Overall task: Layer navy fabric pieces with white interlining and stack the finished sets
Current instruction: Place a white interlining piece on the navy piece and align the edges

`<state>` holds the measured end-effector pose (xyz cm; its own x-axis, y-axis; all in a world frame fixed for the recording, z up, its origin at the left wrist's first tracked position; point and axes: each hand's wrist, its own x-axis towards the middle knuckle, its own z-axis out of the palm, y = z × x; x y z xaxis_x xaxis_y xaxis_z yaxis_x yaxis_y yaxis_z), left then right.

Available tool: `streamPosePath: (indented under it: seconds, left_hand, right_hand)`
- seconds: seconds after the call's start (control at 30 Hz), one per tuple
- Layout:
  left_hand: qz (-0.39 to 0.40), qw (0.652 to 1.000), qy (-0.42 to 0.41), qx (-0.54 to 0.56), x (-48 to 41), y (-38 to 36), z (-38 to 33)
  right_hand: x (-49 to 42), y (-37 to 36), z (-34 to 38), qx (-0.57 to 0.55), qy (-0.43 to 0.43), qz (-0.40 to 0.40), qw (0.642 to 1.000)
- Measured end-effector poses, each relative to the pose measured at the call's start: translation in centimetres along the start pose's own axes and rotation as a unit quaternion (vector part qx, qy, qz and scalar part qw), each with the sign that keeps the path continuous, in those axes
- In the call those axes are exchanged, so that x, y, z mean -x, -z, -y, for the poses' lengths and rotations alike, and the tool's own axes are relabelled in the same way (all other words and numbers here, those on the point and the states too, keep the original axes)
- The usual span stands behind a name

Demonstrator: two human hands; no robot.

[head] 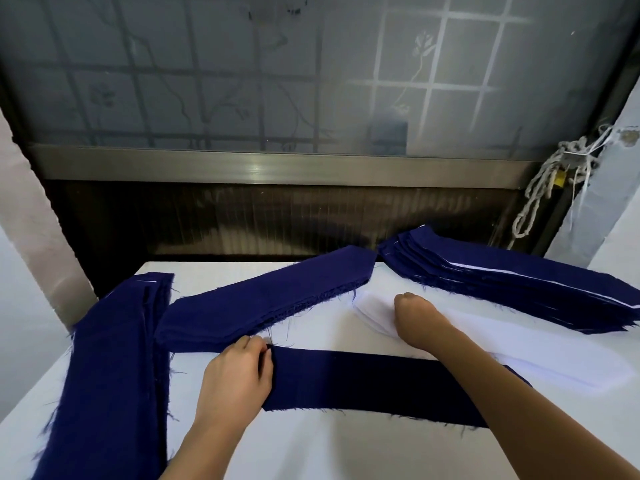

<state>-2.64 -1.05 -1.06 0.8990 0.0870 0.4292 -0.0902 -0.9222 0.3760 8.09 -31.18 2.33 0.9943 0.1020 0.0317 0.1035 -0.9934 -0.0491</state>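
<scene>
Closest in, a single navy strip (381,386) lies flat across the white table (311,452). At far left a long left pile (114,358) of navy pieces runs toward the camera, with a sliver of white at its far end. Beside it sits a plain navy pile (266,299). The left hand (239,372) grips the strip's left end, fingers curled round the edge. The right hand (412,317) rests on the pointed end of the white interlining (519,344), fingers curled down as if pinching the top sheet, though the tips are hidden. Far right, a layered stack (502,282) shows white edges between navy. The step looks like fetching interlining for this strip. Next, one sheet must be peeled off alone and laid squarely on the navy.
</scene>
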Motion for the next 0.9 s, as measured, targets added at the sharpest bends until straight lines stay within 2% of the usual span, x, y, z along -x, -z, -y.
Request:
streamPosePath:
  seconds: [0.27, 0.37, 0.53, 0.73, 0.83, 0.9]
  left_hand:
    - [0.01, 1.0, 0.008, -0.01, 0.0, 0.0, 0.2]
    - [0.015, 1.0, 0.003, -0.011, -0.1, 0.2, 0.1]
    - [-0.022, 0.998, -0.063, 0.017, 0.4, 0.8, -0.4]
    - [-0.055, 0.993, -0.1, 0.031, 0.5, 0.8, -0.4]
    - [-0.043, 0.993, -0.105, 0.031, 0.5, 0.7, -0.1]
    - [-0.027, 0.994, -0.101, 0.045, 0.6, 0.6, 0.1]
  right_hand:
    - [1.0, 0.4, -1.4, -0.182, -0.022, -0.032, 0.982]
    - [1.4, 0.4, -1.7, -0.25, -0.056, -0.025, 0.966]
    - [2.2, 1.1, -2.1, -0.307, -0.085, -0.03, 0.947]
    - [5.3, 2.6, -0.3, -0.316, -0.022, -0.083, 0.945]
    - [7.2, 3.5, 2.9, -0.203, 0.055, -0.087, 0.974]
    - [8.4, 3.6, 6.0, -0.154, 0.106, -0.112, 0.976]
